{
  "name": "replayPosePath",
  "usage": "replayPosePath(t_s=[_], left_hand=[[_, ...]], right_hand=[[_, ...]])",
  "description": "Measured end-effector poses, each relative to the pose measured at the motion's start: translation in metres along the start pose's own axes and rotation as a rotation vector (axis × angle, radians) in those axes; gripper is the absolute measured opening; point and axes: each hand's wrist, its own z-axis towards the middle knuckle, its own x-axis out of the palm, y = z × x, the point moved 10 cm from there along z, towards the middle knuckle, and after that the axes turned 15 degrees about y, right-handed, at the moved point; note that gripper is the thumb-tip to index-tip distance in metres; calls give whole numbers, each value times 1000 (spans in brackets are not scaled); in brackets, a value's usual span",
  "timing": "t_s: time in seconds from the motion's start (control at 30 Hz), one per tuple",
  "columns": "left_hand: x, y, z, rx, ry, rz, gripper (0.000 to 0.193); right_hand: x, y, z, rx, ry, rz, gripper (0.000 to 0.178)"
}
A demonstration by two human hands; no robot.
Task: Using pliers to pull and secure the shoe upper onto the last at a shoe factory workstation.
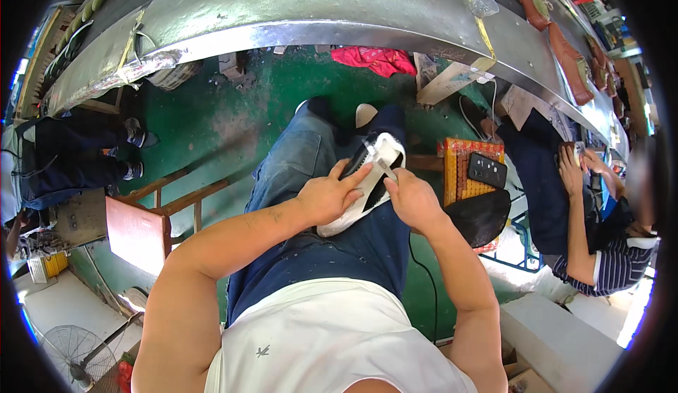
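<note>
Across the blue denim lap (282, 170) of a seated person, short of the near edge of the long silver metal counter (282, 19), a white low-cut shoe with a dark inside (351, 218) is supported toward the lap's right side. Its long axis is slanted: one end is pointed back toward the belly and the left, the other, rounded end away toward the counter and the right. From the left, the shoe is met by the bare left hand (328, 197), its fingers parted and laid over the side; whether it is also gripped from beneath cannot be told. From the right, its far half is reached by the bare right hand (418, 201), in which a slim greyish tool of unclear kind (385, 169) is pinched, close to the left fingertips. The shoe's near end is closer to the left hand. Past the lap's right edge, a black phone (487, 170) is laid on an orange beaded seat (454, 174).
</note>
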Motion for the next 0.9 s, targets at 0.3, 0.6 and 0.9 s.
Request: replayPosePath(t_s=[0.3, 0.6, 0.9], left_hand=[[46, 58, -34, -72, -279, -545, 68], [29, 22, -34, 37, 17, -625, 117], [-130, -35, -85, 229, -286, -325, 83]], right_hand=[[28, 0, -6, 105, 257, -45, 35], [74, -6, -36, 145, 291, -49, 37], [48, -61, -85, 263, -67, 744, 34]])
